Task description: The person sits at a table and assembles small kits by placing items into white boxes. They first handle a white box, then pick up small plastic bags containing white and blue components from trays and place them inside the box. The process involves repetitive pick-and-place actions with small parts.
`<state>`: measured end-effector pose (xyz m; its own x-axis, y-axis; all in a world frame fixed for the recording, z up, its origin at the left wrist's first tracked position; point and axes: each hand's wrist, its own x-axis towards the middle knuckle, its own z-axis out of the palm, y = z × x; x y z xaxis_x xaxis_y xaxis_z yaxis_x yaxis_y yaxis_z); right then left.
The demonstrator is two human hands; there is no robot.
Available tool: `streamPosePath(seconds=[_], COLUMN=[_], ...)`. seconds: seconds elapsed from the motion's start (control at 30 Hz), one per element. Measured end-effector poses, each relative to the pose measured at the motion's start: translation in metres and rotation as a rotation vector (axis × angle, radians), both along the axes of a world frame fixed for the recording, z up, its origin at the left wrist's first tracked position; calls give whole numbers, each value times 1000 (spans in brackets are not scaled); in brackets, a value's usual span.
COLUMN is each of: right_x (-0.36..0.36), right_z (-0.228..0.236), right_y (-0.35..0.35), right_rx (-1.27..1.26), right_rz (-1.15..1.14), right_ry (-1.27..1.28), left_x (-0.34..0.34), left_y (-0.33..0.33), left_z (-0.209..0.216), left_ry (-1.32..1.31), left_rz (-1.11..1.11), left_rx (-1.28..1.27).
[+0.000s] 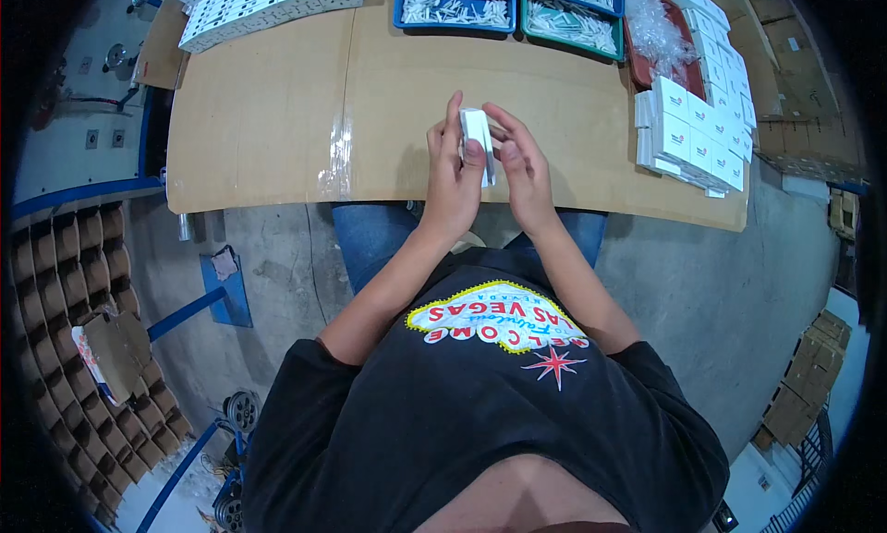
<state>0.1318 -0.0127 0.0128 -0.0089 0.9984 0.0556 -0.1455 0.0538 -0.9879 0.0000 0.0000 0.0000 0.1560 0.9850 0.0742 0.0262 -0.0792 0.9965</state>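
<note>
A small white box (pixel 475 136) is held upright between my two hands, just above the near part of the cardboard-covered table. My left hand (pixel 451 177) grips its left side, the thumb across the near face and the fingers behind. On the other side, my right hand (pixel 528 177) has its curled fingers against the box's right edge, with the thumb bent close by. Part of the right fingers' contact is hidden behind the box.
Blue tray (pixel 453 27) and green tray (pixel 573 45) at the far edge hold many small white pieces. A red tray (pixel 641 66) holds clear plastic bags. White boxes are stacked at right (pixel 698 136) and far left (pixel 268 16). Cardboard (pixel 277 127) covers the tabletop.
</note>
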Motion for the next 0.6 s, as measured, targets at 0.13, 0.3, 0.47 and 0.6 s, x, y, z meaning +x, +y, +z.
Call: streamPosePath(seconds=[0.13,0.3,0.47,0.6], right_x=[-6,-18,-18,-21], right_z=[9,3,2,12], right_y=[3,-3,-9,-11], right_rx=[-40,33,166,242], right_rz=[-23,-105,-97,-112], right_ry=[-82,-150,-307,-326], left_x=[2,7,7,6], left_y=[-3,-3,-9,-12], left_z=[2,4,10,13], left_ry=[-28,-4,34,22], left_rz=[-40,19,75,81], left_rx=[86,170,284,326])
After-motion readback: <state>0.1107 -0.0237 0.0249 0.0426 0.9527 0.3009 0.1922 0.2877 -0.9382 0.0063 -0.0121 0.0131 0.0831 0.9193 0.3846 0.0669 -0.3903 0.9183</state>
